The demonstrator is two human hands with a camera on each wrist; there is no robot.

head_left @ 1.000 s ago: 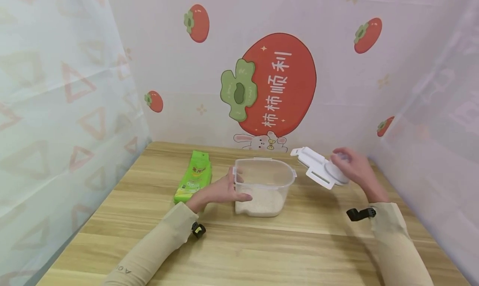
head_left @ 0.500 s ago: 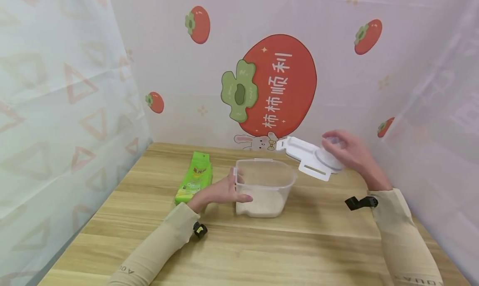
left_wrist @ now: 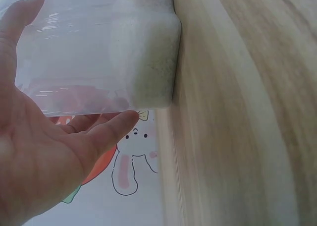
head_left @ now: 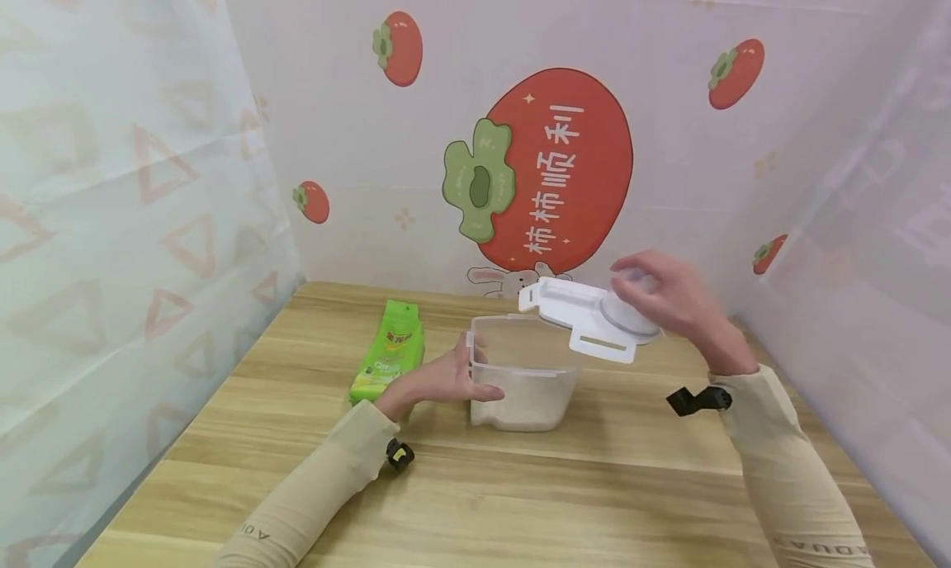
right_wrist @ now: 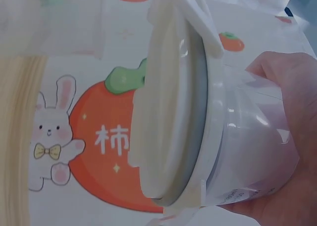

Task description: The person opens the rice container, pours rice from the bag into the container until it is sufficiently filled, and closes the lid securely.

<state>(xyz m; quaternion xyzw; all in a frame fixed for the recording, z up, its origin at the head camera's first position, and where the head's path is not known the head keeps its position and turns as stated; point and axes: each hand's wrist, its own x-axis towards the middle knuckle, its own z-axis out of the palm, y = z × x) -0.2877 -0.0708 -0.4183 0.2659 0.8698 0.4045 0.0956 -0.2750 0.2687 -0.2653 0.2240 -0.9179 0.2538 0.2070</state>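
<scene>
A clear plastic container (head_left: 526,373) with white, rice-like grain (head_left: 523,404) in its lower part stands on the table. My left hand (head_left: 444,376) holds its left end, the thumb on the near wall and the fingers round the far side. The left wrist view shows that container (left_wrist: 79,52) between thumb and fingers. Above its right part, my right hand (head_left: 674,302) holds up a white lid (head_left: 575,308), tilted and apart from the rim. In the right wrist view, the fingers grip a clear cup (right_wrist: 255,132) fixed to the lid's top; part of the cup is behind the hand.
Left of the container, a green bag (head_left: 390,349) lies on the wooden table (head_left: 475,502). A printed cloth (head_left: 342,130) stands along the table's back edge, with more cloth at both sides.
My right hand has brought the lid leftward and up, from right of the container to over its right part. The left hand and container have stayed in place.
</scene>
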